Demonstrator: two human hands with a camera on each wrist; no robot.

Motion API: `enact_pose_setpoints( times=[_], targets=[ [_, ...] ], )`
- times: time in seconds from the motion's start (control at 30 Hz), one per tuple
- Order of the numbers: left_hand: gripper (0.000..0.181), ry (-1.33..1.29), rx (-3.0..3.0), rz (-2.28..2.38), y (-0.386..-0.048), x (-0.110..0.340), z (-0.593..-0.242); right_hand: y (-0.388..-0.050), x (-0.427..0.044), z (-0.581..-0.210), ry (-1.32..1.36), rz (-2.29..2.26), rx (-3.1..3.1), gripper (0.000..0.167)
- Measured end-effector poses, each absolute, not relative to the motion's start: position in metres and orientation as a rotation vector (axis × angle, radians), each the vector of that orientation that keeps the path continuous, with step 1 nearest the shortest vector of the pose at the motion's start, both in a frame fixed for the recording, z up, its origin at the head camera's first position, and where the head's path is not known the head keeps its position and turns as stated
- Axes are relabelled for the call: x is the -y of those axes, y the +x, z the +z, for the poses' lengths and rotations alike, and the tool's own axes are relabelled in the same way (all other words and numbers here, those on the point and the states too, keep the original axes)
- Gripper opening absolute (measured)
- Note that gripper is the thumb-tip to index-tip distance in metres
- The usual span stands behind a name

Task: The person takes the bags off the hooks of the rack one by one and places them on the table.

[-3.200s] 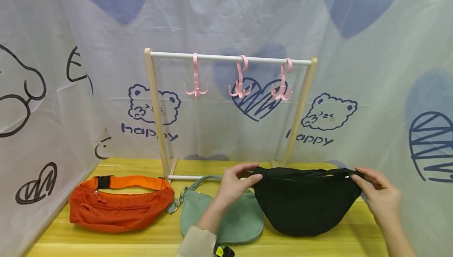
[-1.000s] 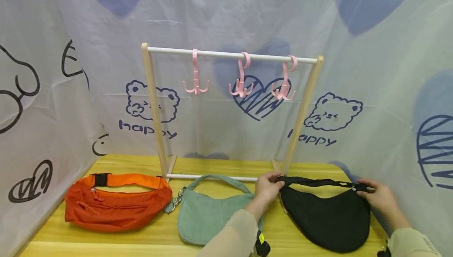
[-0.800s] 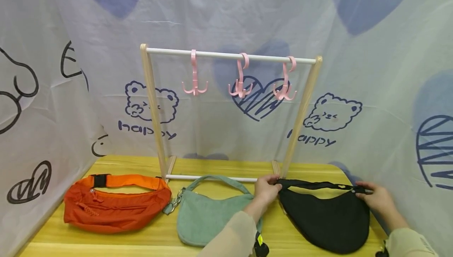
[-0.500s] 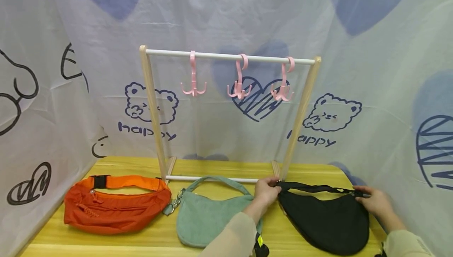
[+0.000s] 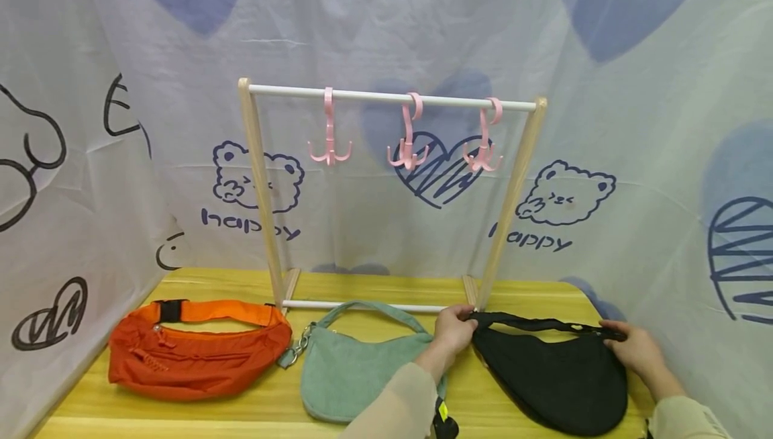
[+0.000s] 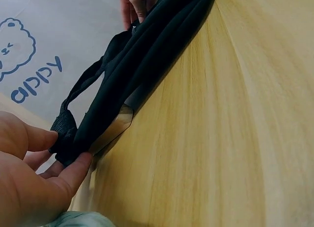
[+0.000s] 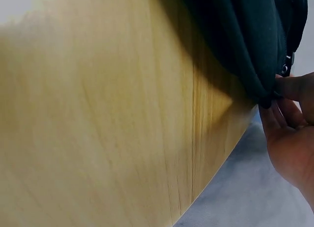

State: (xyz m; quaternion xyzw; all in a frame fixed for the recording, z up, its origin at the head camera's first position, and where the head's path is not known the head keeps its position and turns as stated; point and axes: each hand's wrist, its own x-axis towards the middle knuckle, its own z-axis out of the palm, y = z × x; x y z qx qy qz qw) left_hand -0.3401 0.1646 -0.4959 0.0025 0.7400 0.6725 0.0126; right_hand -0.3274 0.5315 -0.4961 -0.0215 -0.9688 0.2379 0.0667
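A black crescent-shaped shoulder bag (image 5: 555, 378) sits at the right of the table, its strap along the top. My left hand (image 5: 453, 331) pinches the bag's upper left corner, where the strap joins; the left wrist view shows thumb and fingers on that black end (image 6: 66, 138). At the opposite upper corner my right hand (image 5: 637, 352) pinches the other end, close to a zipper pull (image 7: 285, 67) in the right wrist view. My left forearm covers part of a green handbag (image 5: 356, 372). An orange-red waist bag (image 5: 199, 362) lies at the far left.
Behind the bags stands a rack with wooden posts (image 5: 262, 204) and a white top bar (image 5: 374, 96). Pink hooks (image 5: 329, 133) hang from it. The yellow wood-grain table (image 5: 229, 422) is bounded by printed cloth walls (image 5: 652, 177).
Since the earliest frame, the black bag has shifted right and lower, with both hands still on its ends. Over the last second, its right end and my right hand have come slightly down and leftward.
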Motion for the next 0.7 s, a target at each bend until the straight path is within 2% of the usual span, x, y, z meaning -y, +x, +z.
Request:
enact_pose_setpoints(
  times=[0.4, 0.7],
  targets=[
    [0.035, -0.029, -2.217, 2.115, -0.338, -0.163, -0.494, -0.324, -0.524, -0.485, -0.117, 0.733, 2.985, 0.050],
    [0.040, 0.004, -2.237, 2.118, -0.335, -0.152, -0.480, -0.320, -0.516, -0.476, -0.178, 0.741, 2.958, 0.060]
  ],
)
